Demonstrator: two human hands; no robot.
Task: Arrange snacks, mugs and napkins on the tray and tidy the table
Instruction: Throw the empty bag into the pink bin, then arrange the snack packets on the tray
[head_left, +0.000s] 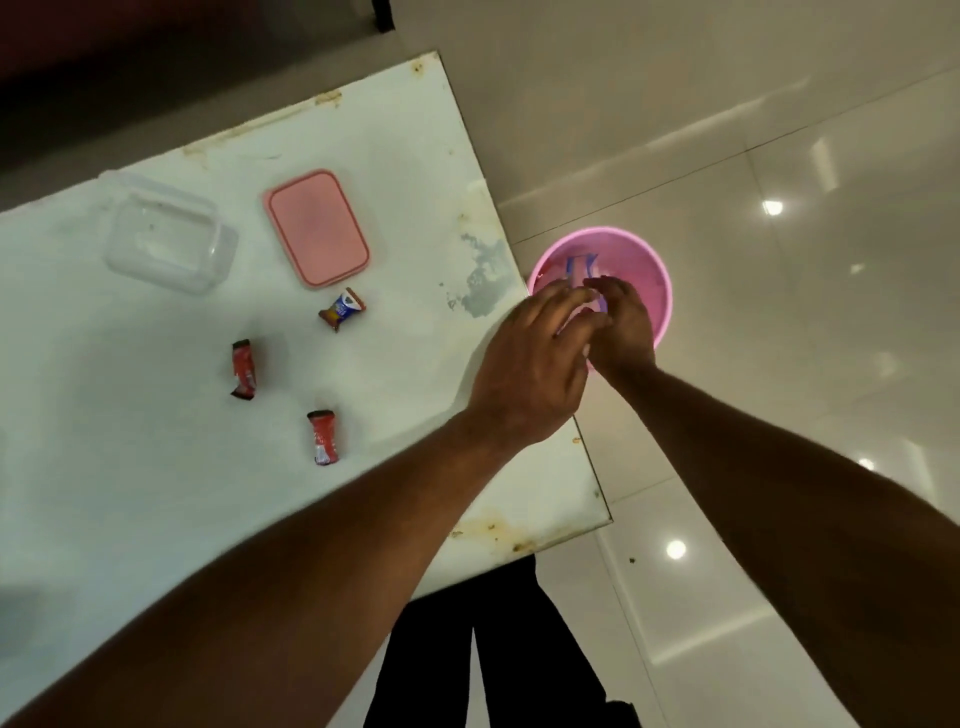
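Both my hands meet over a pink bin (657, 291) that stands on the floor off the table's right edge. My left hand (530, 364) has its fingers spread and touches my right hand (621, 325), whose fingers curl downward. A blue and white wrapper (579, 267) shows inside the bin just beyond my fingertips, and a lilac scrap shows between the hands. On the white table (130, 493) lie a blue and brown snack packet (342, 309) and two red snack packets (243, 369) (323, 436).
A clear plastic container (169, 239) and its pink lid (316, 227) lie apart at the back of the table. The table's right edge and front corner are stained. Glossy floor tiles surround the bin. My dark trousers show below the table's front edge.
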